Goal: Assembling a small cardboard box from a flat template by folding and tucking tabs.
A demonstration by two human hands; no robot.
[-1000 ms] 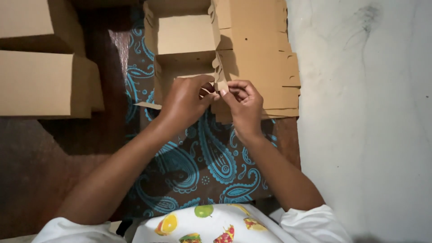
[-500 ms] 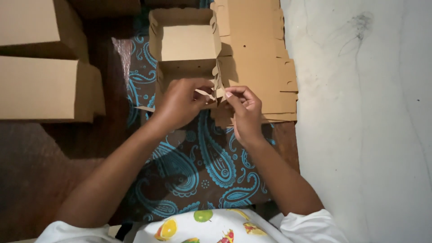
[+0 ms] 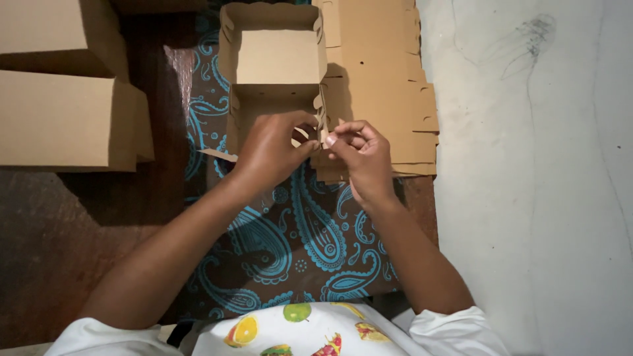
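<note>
A brown cardboard box (image 3: 273, 56), partly folded and open at the top, lies on a dark cloth with blue paisley patterns (image 3: 310, 237). My left hand (image 3: 270, 148) grips the near wall of the box at its right corner. My right hand (image 3: 359, 155) pinches the small flap at that same corner, fingertips meeting the left hand's thumb. The near side of the box is hidden behind both hands.
A stack of flat unfolded cardboard blanks (image 3: 386, 79) lies right of the box. Folded, closed cardboard boxes (image 3: 66, 118) sit at the left on a dark wooden floor. A pale wall or floor surface (image 3: 541, 198) fills the right side.
The view has shifted so the box sits lower and fuller in frame. Both hands stay at the box's near right corner, fingers working the flap slightly closer together.
</note>
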